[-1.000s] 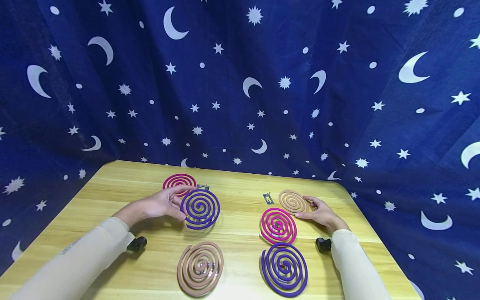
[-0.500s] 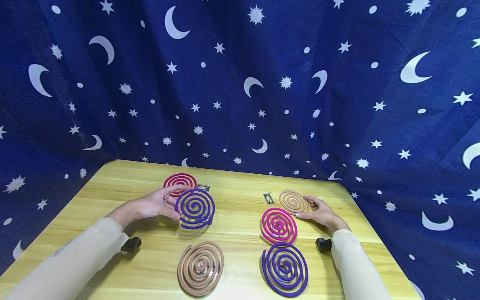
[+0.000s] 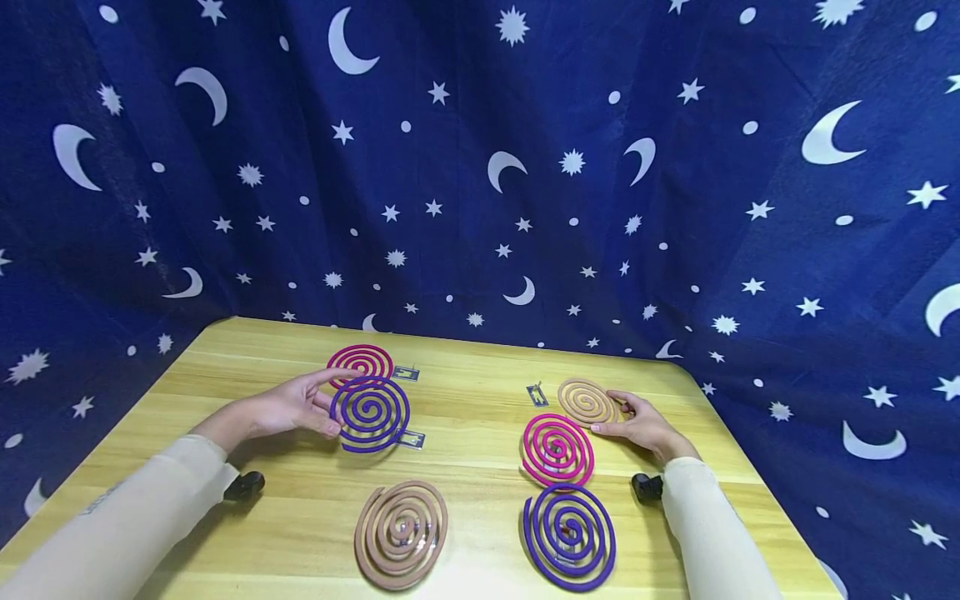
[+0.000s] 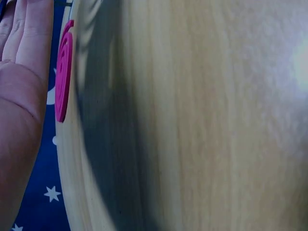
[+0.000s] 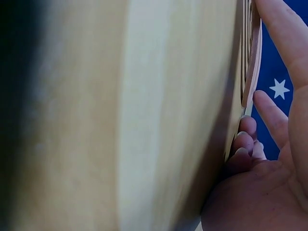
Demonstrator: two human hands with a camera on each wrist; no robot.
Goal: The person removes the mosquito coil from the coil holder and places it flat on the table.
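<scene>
My left hand pinches the left edge of a purple mosquito coil, tilted above the table. Behind it lies a pink mosquito coil, partly covered by my fingers and the purple coil; its side shows in the left wrist view. At the back right, my right hand holds the right edge of a tan mosquito coil between thumb and fingers. In the right wrist view that coil appears edge-on at the thumb and a fingertip, with other fingers curled near the tabletop.
Small metal coil stands lie on the wooden table, one stand left of the tan coil. In front are a pink coil, a second purple coil and another tan coil. A starry blue curtain surrounds the table.
My left hand has moved left with the purple coil, uncovering the metal stand that was behind it. My right hand and the tan coil stay where they were.
</scene>
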